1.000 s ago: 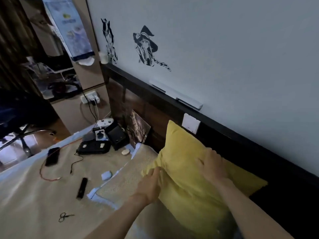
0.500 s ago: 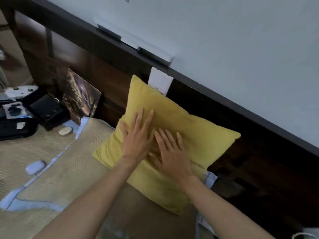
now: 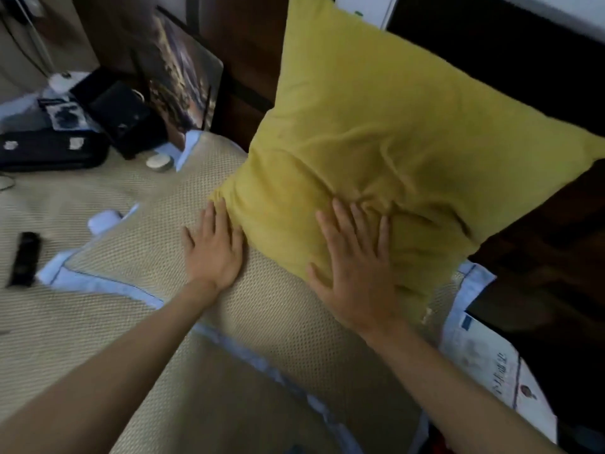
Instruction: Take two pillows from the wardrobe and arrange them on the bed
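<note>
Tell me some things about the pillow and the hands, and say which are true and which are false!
1. The pillow is yellow. True.
2. The right hand lies flat on the pillow. True.
3. The left hand is squeezing a corner of the pillow in a fist. False: it lies open and flat on the beige mat, its fingers at the pillow's edge.
4. The pillow lies flat in the middle of the bed. False: it leans up against the dark headboard.
5. A black remote lies on the bed left of the hands. True.
</note>
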### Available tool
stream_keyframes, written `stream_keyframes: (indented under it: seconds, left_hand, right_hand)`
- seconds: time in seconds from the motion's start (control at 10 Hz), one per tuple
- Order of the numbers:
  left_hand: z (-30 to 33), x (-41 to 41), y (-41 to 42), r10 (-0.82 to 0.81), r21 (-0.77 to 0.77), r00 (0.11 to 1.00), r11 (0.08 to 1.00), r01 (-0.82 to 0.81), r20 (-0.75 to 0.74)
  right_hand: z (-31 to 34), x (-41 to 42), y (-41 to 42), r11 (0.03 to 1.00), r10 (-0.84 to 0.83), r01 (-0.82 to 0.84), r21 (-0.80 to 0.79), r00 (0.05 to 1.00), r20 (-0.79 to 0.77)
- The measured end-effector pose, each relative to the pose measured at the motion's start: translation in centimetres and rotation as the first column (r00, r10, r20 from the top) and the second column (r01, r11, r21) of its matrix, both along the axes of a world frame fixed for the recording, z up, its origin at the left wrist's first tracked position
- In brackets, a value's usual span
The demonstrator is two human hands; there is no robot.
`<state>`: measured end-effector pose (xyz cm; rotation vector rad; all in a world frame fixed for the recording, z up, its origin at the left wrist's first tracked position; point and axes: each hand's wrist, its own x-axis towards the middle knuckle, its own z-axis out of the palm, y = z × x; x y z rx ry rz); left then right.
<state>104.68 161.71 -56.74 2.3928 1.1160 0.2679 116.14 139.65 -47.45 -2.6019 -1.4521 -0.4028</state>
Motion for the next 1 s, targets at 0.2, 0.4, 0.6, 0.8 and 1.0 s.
stream_keyframes:
  seconds: [0.2, 0.4, 0.6, 0.8, 1.0]
  left_hand:
    - [-2.9, -2.8, 1.5, -0.106, 0.11, 0.98, 0.986, 0.126, -0.167]
    - [-3.9, -8.5, 5.8, 0.242, -0.015, 0.96, 0.969, -0.246, -0.138]
    - [0.1, -8.7, 4.4, -0.069, 0.053, 0.985, 0.996, 0.078, -0.157]
    - [9.1, -4.5, -6.9, -0.442, 0.214, 0.895, 0.882, 0.419, 0.068]
    - [18.0, -4.4, -13.4, -0.45, 0.306, 0.857, 0.877, 0.371, 0.252]
  right_hand:
    - [-1.2, 3.4, -0.7, 0.971, -0.111, 0.105, -0.213, 0.994, -0.018]
    - [-5.3, -7.4, -2.3, 0.964, 0.188, -0.228, -0.137, 0.948, -0.256]
    - [-9.2, -10.3, -5.3, 0.922, -0.102, -0.056, -0.382, 0.919, -0.38]
    - [-2.8, -8.3, -8.8, 0.897, -0.434, 0.415, -0.153, 0.755, -0.492]
    - [8.9, -4.3, -14.5, 0.833, -0.119, 0.512, 0.21, 0.536, -0.836]
